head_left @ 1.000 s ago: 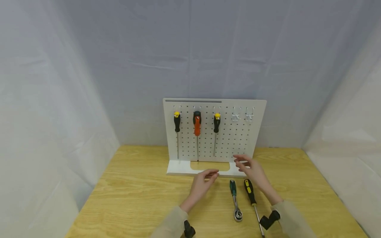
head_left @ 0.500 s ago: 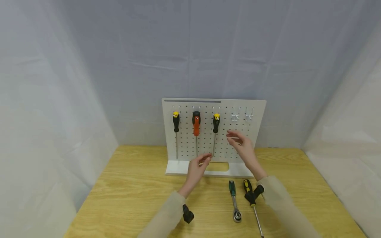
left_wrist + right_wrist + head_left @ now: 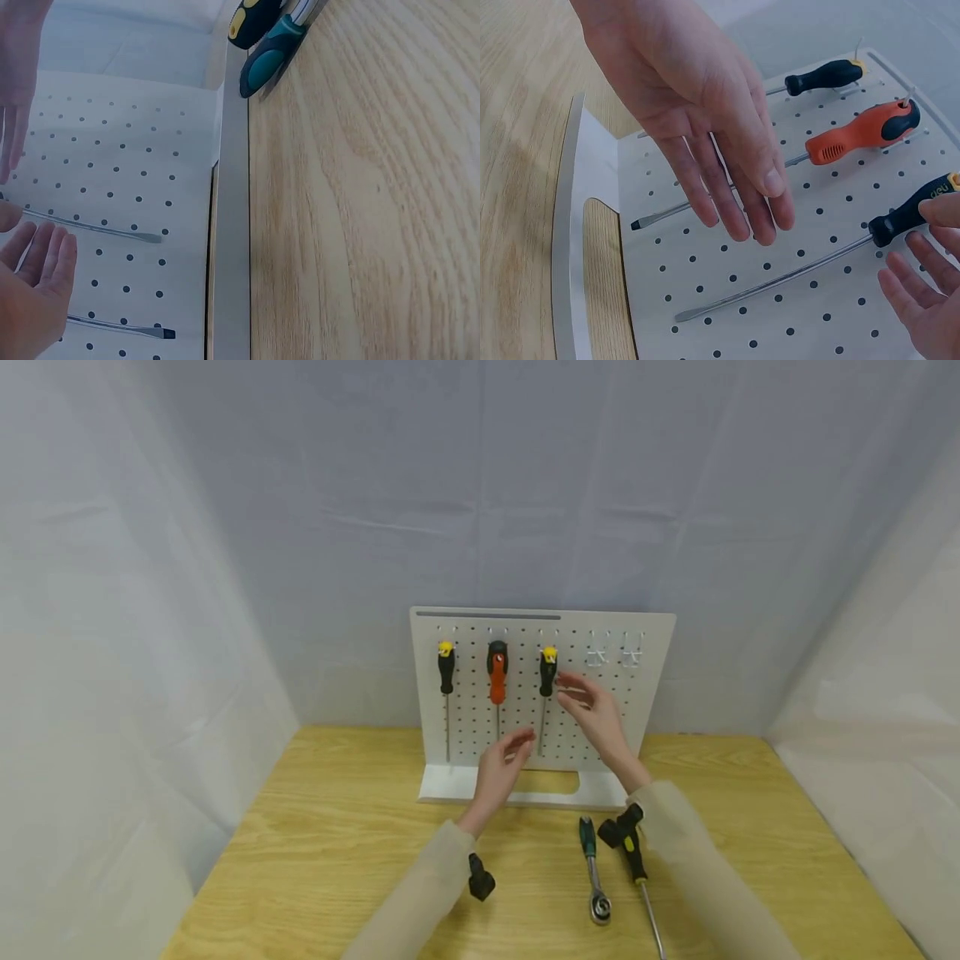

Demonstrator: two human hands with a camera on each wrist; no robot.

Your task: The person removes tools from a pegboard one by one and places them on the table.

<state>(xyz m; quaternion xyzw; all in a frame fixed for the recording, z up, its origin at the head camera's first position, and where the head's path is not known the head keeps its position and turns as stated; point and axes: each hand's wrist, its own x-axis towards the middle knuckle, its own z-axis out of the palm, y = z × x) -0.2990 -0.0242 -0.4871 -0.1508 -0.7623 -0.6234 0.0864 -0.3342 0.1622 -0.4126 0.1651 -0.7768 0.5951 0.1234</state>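
Note:
On the white pegboard hang an orange-and-black screwdriver in the middle and two black ones with yellow tops. My right hand is beside the handle of the rightmost hung screwdriver. In the right wrist view that hand's thumb overlaps the handle while its fingers stay extended; contact cannot be made out. Lower and to the left, my left hand hovers before the board near the shafts, fingers loosely bent and holding nothing. The left wrist view shows the left hand below the other hand.
A ratchet wrench with a green handle lies on the wooden table, beside a black-and-yellow screwdriver partly covered by the right wrist camera. Bare wire hooks are at the board's upper right. Pale cloth surrounds the table.
Both hands have risen from over the table to in front of the pegboard. The right hand has also moved left, up to the rightmost hung screwdriver. The tools have stayed where they were.

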